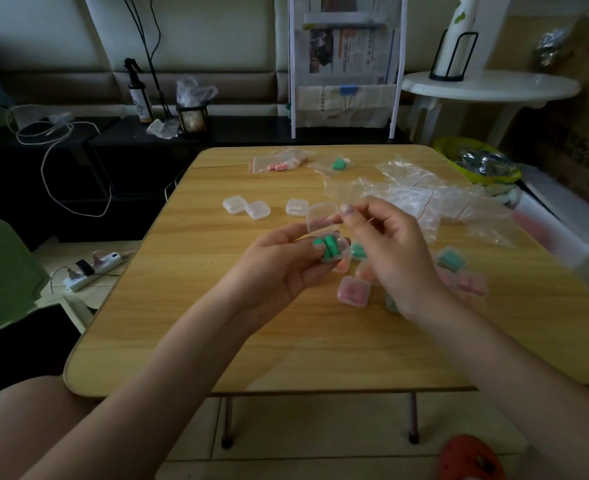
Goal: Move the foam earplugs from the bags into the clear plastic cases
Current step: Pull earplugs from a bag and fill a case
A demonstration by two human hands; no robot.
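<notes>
A: Where's the open case?
B: Above the wooden table, gripped by the left hand's curled fingers. Two green earplugs lie inside, side by side, long axes running away from the person.
A: And the right hand?
B: It pinches the raised lid, just above the case.

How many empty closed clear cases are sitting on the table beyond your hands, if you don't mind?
3: two touching at the left, one further right beside the held case's lid. Others may be hidden behind the hands.
</notes>
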